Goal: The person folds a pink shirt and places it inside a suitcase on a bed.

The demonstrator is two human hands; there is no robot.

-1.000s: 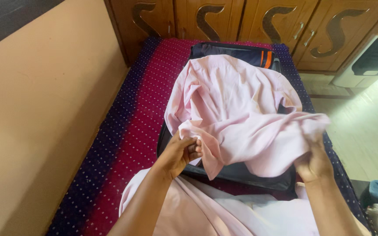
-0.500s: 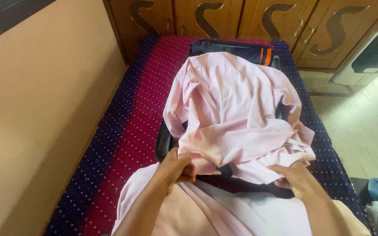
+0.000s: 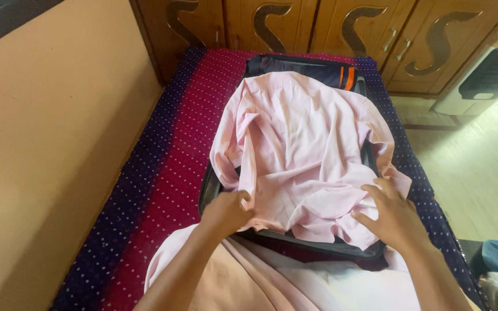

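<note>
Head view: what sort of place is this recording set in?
Most likely a bedroom in a home. A bed with a dotted red and blue cover fills the middle, a wooden wardrobe with curved handles stands behind it, and an open dark suitcase lies on the bed under a pink shirt.

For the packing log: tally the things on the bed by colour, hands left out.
Pink: 2, the pink shirt spread over the case and the pink cloth at the near edge.
Dark: 2, the open suitcase and the navy garment with orange stripes at its far end.
Total: 4.
Both hands, left hand and right hand, rest on the shirt.
</note>
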